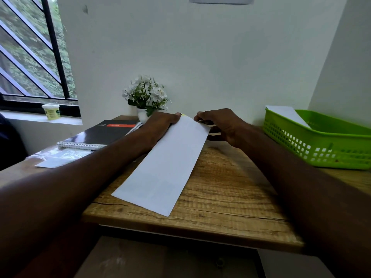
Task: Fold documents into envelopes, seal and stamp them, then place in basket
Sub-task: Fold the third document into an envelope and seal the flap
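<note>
Forearms: both reached forward from the camera across the desk (210, 197), hiding its left and right near edges.
Envelope: long white envelope (166, 161) lay flat and slanted between the two forearms, its far end at the hands.
Left hand: left hand (162, 123) rested on the envelope's far left corner, thumb on the paper; whether the fingers gripped it could not be told.
Right hand: right hand (218, 125) pinched the envelope's far right corner, fingers curled, with strips of white paper showing under them.
Basket: green perforated plastic basket (317, 143) stood right of the right hand, a white sheet (287, 115) leaning inside it.
Left side: black spiral notebook (104, 133) and a clear plastic sleeve (62, 157) lay left of the left hand.
Beyond the hands: white flowers in a white pot (146, 97) against the wall.
Surface: grained wood, cracked near the front edge.
Room: pale walls, barred window (34, 53), tub (51, 111) on the sill.
</note>
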`<action>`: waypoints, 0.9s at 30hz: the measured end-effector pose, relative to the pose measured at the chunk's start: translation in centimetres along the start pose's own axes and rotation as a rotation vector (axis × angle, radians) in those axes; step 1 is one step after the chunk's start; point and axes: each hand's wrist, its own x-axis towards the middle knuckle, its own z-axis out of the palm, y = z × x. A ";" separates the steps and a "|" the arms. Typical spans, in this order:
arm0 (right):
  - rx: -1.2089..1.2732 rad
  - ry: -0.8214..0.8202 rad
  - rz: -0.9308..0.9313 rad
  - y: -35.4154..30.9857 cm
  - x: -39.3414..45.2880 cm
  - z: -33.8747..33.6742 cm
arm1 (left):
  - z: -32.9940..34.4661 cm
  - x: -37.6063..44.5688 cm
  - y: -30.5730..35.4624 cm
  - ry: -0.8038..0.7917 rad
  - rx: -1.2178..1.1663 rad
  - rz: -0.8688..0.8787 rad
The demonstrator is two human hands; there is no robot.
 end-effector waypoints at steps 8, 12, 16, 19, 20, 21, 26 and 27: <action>-0.017 0.030 0.005 0.0 -0.1 0.1 | 0.1 -0.1 0.2 -0.016 0.011 0.010; -0.027 0.028 0.005 0.1 -0.1 0.0 | 0.1 -0.1 0.1 -0.027 0.003 0.014; -0.033 0.032 -0.002 0.1 -0.1 0.0 | 0.1 0.1 0.0 -0.024 0.007 0.023; -0.039 0.022 0.001 0.0 -0.2 0.0 | 0.2 0.2 -0.1 -0.024 0.012 0.027; -0.039 0.020 0.003 -0.1 -0.2 0.0 | 0.1 0.3 -0.1 -0.024 0.014 0.027; -0.041 0.019 0.003 -0.1 -0.2 0.0 | 0.1 0.4 -0.1 -0.027 0.015 0.029; -0.083 0.021 0.004 -0.2 -0.4 0.1 | 0.2 0.3 -0.2 -0.059 0.001 0.043; -0.096 0.022 0.007 -0.2 -0.4 0.0 | 0.2 0.2 -0.2 -0.070 -0.003 0.047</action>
